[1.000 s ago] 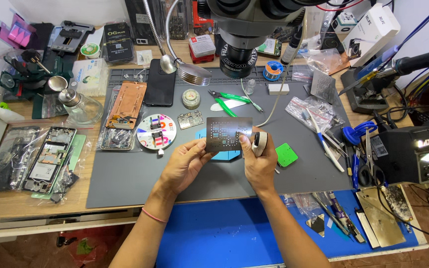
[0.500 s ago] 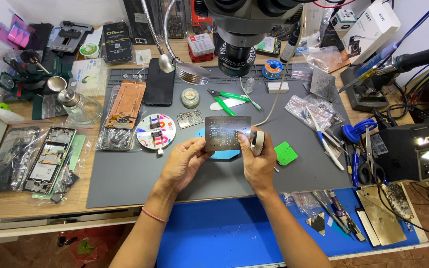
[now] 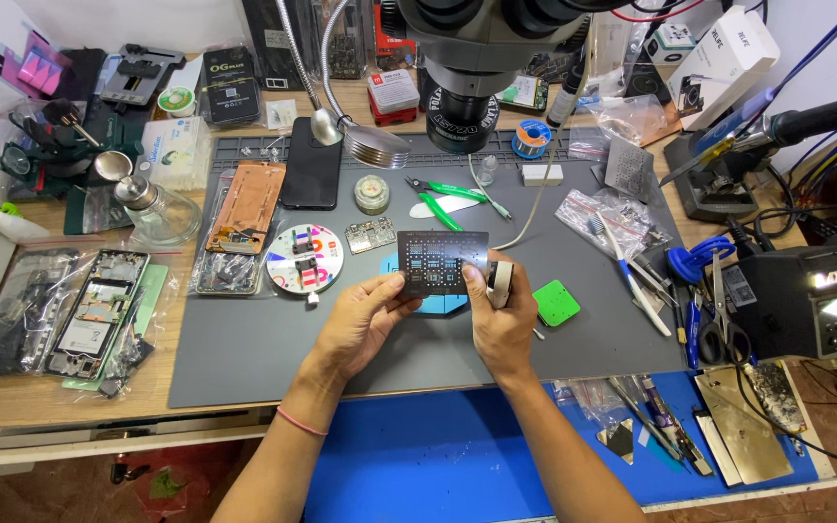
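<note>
A thin dark rectangular stencil plate with rows of small cut-out grids is held up over the grey work mat by both hands. My left hand pinches its lower left edge. My right hand grips its right edge and also holds a small white and black tool against the palm. A blue pad lies on the mat just beneath the plate. A green square pad sits right of my right hand.
A round disc with coloured labels, a small circuit board, a black phone and green-handled cutters lie further back. The microscope head hangs above. Opened phones lie left, tweezers and a soldering station right.
Both hands have kept the plate almost in place, shifting it only slightly. Nothing was picked up or let go.
</note>
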